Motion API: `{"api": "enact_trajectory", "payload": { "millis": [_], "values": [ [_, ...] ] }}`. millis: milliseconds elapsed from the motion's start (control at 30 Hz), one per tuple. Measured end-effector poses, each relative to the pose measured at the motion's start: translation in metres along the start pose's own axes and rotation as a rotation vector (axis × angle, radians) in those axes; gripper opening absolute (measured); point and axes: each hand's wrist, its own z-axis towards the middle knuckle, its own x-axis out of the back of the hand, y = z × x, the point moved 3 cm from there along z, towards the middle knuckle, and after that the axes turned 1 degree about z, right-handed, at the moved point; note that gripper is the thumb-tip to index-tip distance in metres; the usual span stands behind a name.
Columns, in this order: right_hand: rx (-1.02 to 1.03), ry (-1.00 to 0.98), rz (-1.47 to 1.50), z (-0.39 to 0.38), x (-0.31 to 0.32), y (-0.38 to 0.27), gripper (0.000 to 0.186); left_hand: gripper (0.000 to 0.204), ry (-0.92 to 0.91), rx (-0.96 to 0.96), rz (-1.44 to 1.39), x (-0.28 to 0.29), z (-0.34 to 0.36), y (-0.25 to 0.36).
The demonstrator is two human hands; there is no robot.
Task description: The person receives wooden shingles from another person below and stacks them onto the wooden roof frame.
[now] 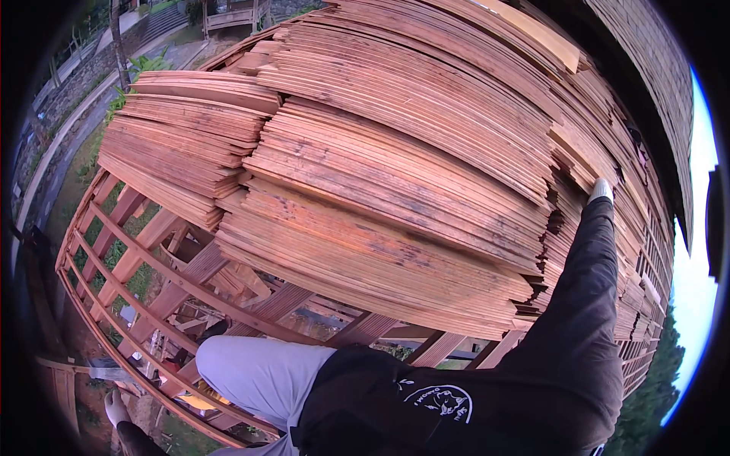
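My right arm in a black sleeve reaches up and to the right. My right hand (600, 190), in a white glove, is pressed against the edge of a stack of thin reddish wooden shingles (395, 190), with its fingers hidden among the boards. My left hand (115, 407), also in a white glove on a dark sleeve, is low at the left by the outer batten of a wooden roof frame (114, 228). Its grip is too small to make out. My knee in light grey trousers (258, 372) is bent over the frame.
Several stacks of shingles lie across the open battens, with another pile at the left (182, 144). Through the frame I see grass and ground far below. A paved path (68, 114) runs at the upper left, and more shingled roof (646, 68) at the upper right.
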Motion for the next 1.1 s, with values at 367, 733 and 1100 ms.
{"api": "enact_trajectory", "payload": {
  "millis": [367, 733, 1100],
  "values": [
    [-0.117, 0.041, -0.366, -0.059, -0.08, -0.047, 0.059, 0.033, -0.052, 0.09, -0.006, -0.015, -0.022, -0.001],
    [0.882, -0.398, 0.519, -0.275, -0.244, -0.376, 0.052, 0.047, 0.087, 0.254, 0.005, 0.02, -0.149, -0.073],
    [1.753, -1.362, 0.21, -0.824, -0.281, -0.471, 0.057, 0.06, -0.228, 0.14, 0.441, -0.02, -0.209, 0.062]
  ]
}}
